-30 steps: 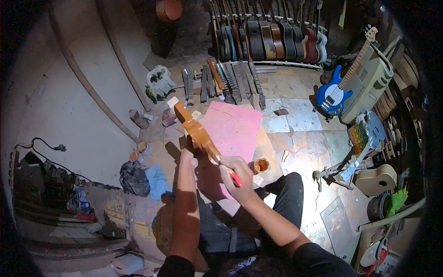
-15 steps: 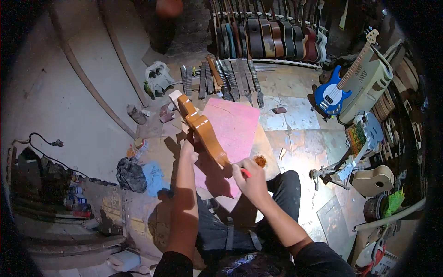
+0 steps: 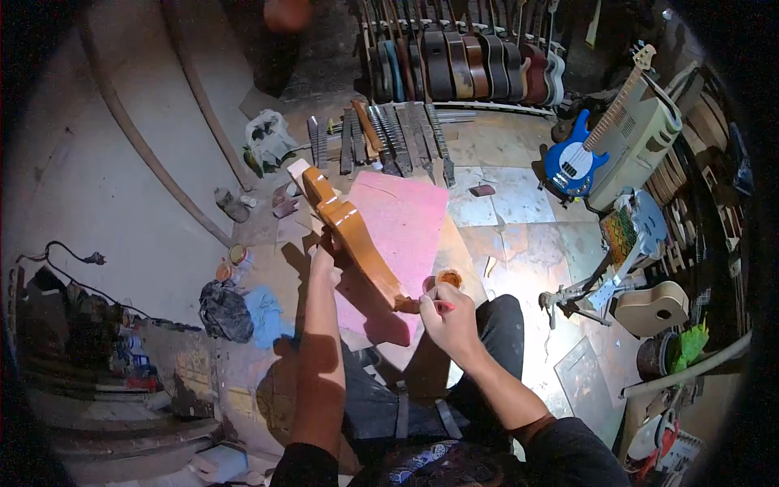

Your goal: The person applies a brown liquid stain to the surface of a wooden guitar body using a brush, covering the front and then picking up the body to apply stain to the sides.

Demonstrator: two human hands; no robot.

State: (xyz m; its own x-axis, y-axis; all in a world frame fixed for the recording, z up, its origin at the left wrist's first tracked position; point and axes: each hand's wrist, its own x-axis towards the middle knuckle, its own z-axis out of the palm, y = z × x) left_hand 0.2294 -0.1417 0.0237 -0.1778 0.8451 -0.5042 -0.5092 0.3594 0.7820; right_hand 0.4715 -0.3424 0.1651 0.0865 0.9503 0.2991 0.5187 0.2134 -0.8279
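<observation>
A glossy amber-brown guitar body (image 3: 357, 238) is held up on edge, its long side slanting toward me. My left hand (image 3: 324, 264) is closed on it from beneath at its left side, the fingers mostly hidden behind the wood. In my right hand (image 3: 450, 318) is a paintbrush with a red handle (image 3: 443, 306), pinched between the fingers. The brown bristles (image 3: 406, 305) touch the near end of the guitar body. Just beyond my right hand stands a small cup of amber liquid (image 3: 449, 279).
A pink sheet (image 3: 400, 213) lies beneath the work. Several guitar necks (image 3: 389, 134) lie beyond it, with a rack of guitars (image 3: 462, 65) behind. A blue bass guitar (image 3: 574, 158) leans at the right. Black plastic (image 3: 228, 308) and a blue cloth (image 3: 264, 312) lie left.
The brush has moved slightly right and down to the near end edge of the guitar body. My left hand keeps its hold; the whole view has shifted a little.
</observation>
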